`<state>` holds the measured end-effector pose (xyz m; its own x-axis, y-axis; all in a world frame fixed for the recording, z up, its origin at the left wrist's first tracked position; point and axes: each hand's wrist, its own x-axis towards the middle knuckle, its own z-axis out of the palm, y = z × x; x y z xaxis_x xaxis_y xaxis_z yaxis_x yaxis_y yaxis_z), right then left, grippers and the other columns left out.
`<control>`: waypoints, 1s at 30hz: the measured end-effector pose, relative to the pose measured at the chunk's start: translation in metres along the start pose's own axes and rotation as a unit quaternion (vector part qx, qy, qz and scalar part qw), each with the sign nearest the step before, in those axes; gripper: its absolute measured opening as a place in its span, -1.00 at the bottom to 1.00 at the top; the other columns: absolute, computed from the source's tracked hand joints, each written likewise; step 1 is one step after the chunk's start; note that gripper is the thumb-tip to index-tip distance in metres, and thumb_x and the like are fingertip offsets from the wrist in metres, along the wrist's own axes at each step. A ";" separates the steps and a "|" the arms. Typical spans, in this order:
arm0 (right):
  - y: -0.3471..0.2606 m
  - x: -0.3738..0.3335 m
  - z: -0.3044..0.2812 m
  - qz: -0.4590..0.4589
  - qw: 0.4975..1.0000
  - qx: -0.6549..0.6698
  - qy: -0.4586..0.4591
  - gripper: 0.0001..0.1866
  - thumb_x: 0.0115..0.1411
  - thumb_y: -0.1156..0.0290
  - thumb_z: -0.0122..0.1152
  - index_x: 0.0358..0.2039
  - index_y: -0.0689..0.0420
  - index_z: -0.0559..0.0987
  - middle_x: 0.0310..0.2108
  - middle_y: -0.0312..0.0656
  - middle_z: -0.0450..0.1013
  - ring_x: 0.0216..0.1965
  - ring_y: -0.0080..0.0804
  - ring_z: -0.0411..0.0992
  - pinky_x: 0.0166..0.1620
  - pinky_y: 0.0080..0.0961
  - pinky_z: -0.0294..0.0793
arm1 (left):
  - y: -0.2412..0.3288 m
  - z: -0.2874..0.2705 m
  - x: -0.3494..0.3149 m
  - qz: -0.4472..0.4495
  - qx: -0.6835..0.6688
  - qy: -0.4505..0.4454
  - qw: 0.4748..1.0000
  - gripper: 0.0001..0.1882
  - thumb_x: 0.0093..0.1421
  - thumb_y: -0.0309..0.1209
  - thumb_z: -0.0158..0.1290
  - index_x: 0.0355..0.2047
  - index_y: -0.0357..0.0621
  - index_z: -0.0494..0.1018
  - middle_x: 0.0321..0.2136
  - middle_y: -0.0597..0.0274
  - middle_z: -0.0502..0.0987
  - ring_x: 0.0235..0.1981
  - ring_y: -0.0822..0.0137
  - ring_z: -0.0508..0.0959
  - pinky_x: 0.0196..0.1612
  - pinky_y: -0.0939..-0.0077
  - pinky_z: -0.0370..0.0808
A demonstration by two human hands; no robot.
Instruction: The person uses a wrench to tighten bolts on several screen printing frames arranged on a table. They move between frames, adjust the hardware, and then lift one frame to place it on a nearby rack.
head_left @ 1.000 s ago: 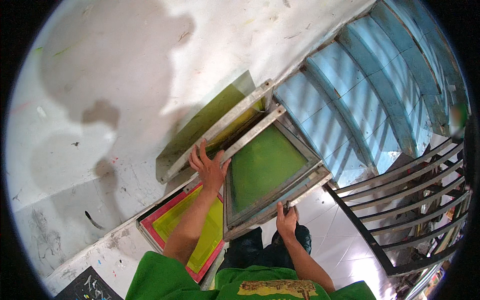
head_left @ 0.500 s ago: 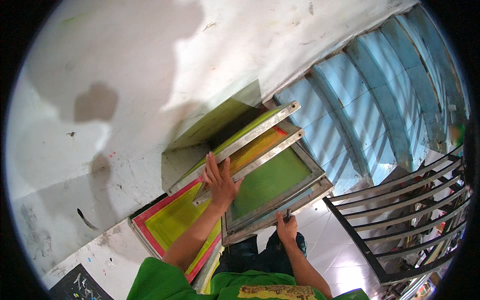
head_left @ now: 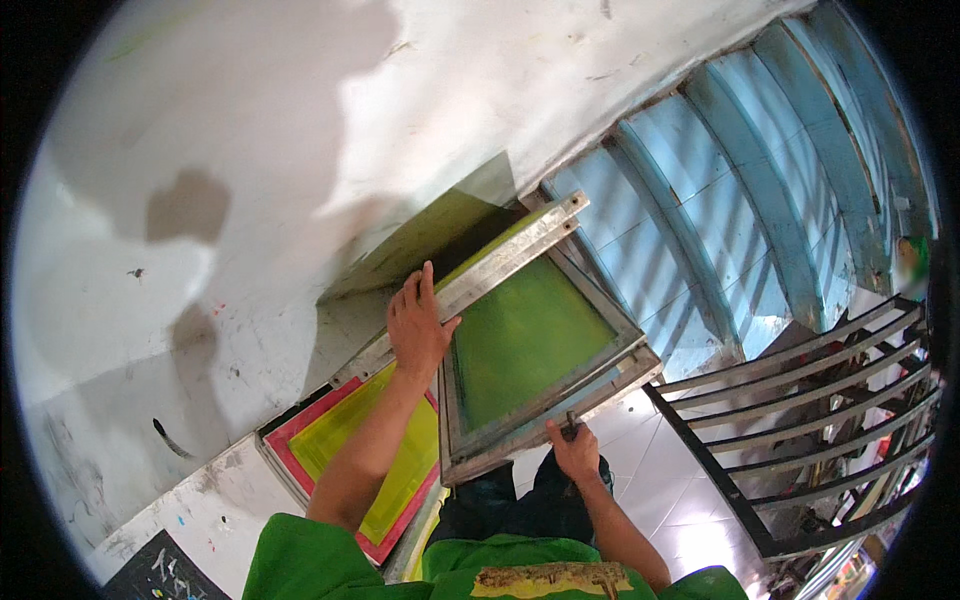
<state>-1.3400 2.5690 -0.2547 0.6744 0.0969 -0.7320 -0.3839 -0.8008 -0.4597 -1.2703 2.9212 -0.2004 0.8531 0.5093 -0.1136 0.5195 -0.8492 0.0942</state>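
Several screen printing frames lean in front of me. My left hand grips the edges of two upright screen frames pressed close together, its fingers over the top and its thumb on the near side. Nearer me a metal frame with green mesh stands tilted, with another frame along its near edge. My right hand is closed round a small dark thing beside that near edge; its kind I cannot make out. A yellow screen with a pink border lies below my left forearm.
A white, stained wall rises behind the frames, with a greenish clear sheet leaning on it. Blue tiled steps climb at the right. A dark metal railing curves at the lower right. A black board lies lower left.
The orange-mesh frame that stood apart has been pushed back against the upright frame, and its mesh is now hidden. My left hand moved up and away with it; my right hand has barely moved.
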 end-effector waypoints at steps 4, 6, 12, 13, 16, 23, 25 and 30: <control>-0.002 0.008 -0.013 -0.015 1.000 -0.003 0.009 -0.28 0.14 -0.24 0.38 -0.47 0.36 0.61 -0.47 0.14 0.59 -0.30 0.08 0.62 -0.13 -0.08 0.55 | -0.014 0.003 0.013 -0.034 -0.040 -0.090 0.995 -0.30 -0.03 -0.13 0.46 0.04 -0.15 0.42 -0.04 -0.02 0.56 0.02 -0.04 0.57 0.02 0.11 0.54; -0.001 0.010 -0.015 -0.022 1.000 0.014 0.018 -0.28 0.14 -0.24 0.38 -0.50 0.35 0.61 -0.48 0.13 0.59 -0.32 0.06 0.61 -0.14 -0.08 0.55 | -0.017 0.001 0.018 -0.034 -0.027 -0.086 0.995 -0.33 -0.05 -0.12 0.47 -0.02 -0.16 0.45 -0.09 -0.01 0.59 -0.04 -0.05 0.60 -0.03 0.11 0.57; -0.017 0.011 -0.022 -0.005 1.000 0.012 -0.001 -0.22 0.11 -0.29 0.36 -0.40 0.40 0.64 -0.43 0.24 0.59 -0.28 0.24 0.61 -0.13 0.00 0.58 | -0.031 -0.039 0.023 -0.014 -0.023 -0.001 1.000 -0.23 -0.16 -0.04 0.51 -0.06 -0.24 0.47 -0.29 -0.14 0.63 -0.21 -0.17 0.65 -0.14 0.01 0.58; -0.013 0.013 -0.016 -0.011 1.000 0.016 0.003 -0.20 0.11 -0.30 0.36 -0.40 0.41 0.63 -0.45 0.25 0.59 -0.29 0.25 0.61 -0.14 -0.01 0.59 | -0.029 -0.062 0.020 -0.016 -0.019 0.002 1.000 -0.17 -0.19 -0.02 0.52 -0.01 -0.27 0.46 -0.28 -0.18 0.64 -0.19 -0.20 0.65 -0.13 -0.01 0.58; -0.012 0.018 -0.021 -0.004 0.998 0.024 -0.052 -0.16 0.11 -0.31 0.34 -0.33 0.46 0.63 -0.32 0.33 0.59 -0.15 0.23 0.61 -0.06 -0.02 0.59 | -0.006 -0.137 0.008 -0.062 0.017 -0.005 0.998 -0.13 -0.20 -0.02 0.53 0.03 -0.29 0.46 -0.24 -0.24 0.64 -0.15 -0.22 0.65 -0.11 0.01 0.58; -0.011 0.021 -0.033 -0.147 0.972 0.094 -0.159 -0.36 0.18 -0.14 0.34 -0.18 0.32 0.67 -0.31 0.25 0.62 -0.11 0.15 0.61 0.00 -0.08 0.55 | 0.028 -0.327 -0.077 -0.041 0.016 0.107 0.993 -0.21 -0.19 -0.21 0.55 0.02 -0.29 0.47 -0.26 -0.08 0.66 -0.20 -0.05 0.68 -0.07 0.15 0.58; -0.007 0.031 -0.030 -0.152 0.956 0.136 -0.212 -0.38 0.17 -0.12 0.36 -0.19 0.31 0.68 -0.31 0.25 0.62 -0.11 0.16 0.61 -0.03 -0.06 0.55 | 0.061 -0.398 -0.097 -0.132 -0.209 0.060 0.967 -0.18 -0.19 -0.32 0.56 0.08 -0.30 0.45 -0.18 0.01 0.64 -0.13 0.13 0.63 0.02 0.26 0.53; -0.052 0.014 -0.069 -0.129 0.968 -0.009 -0.217 -0.59 0.23 0.05 0.35 -0.34 0.21 0.74 -0.48 -0.15 0.67 -0.35 -0.23 0.68 -0.15 -0.20 0.63 | 0.064 -0.534 -0.181 -0.077 -0.089 0.177 0.977 -0.03 -0.23 -0.38 0.59 0.17 -0.46 0.35 0.01 0.04 0.53 0.01 0.22 0.51 0.16 0.33 0.42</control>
<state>-1.2671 2.5714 -0.2061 0.4167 0.5313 -0.7376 -0.2246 -0.7261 -0.6499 -1.3658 2.8493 0.3546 0.7110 0.6721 0.2068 0.6162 -0.7372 0.2773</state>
